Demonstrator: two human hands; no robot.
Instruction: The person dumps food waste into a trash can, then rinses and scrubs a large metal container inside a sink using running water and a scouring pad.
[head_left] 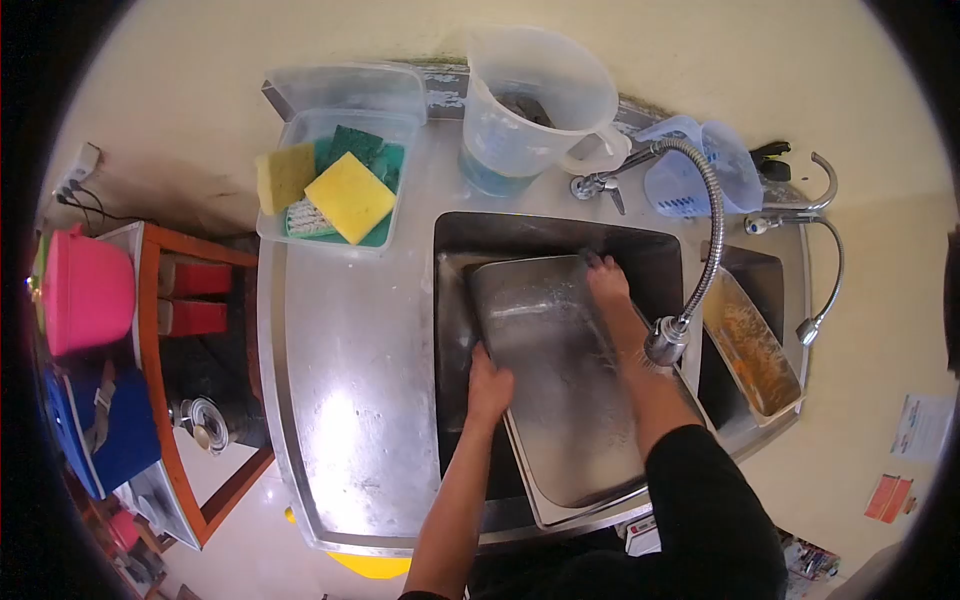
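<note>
A deep rectangular stainless steel food pan sits at an angle in the sink basin, its near end resting over the front edge. My left hand is closed on the pan's left rim, thumb pointing away from me. At the far end, my right hand grips the rim near the far right corner; its fingertips are dark and blurred. A gooseneck faucet curves over the pan's right side, its spray head beside my right forearm. No running water is plainly visible.
Behind the basin stand a large plastic measuring jug and a bluish jug. A plastic tub holds yellow sponges and green scouring pads. Rightward, a second pan with orange residue lies in another basin. A drainboard extends left.
</note>
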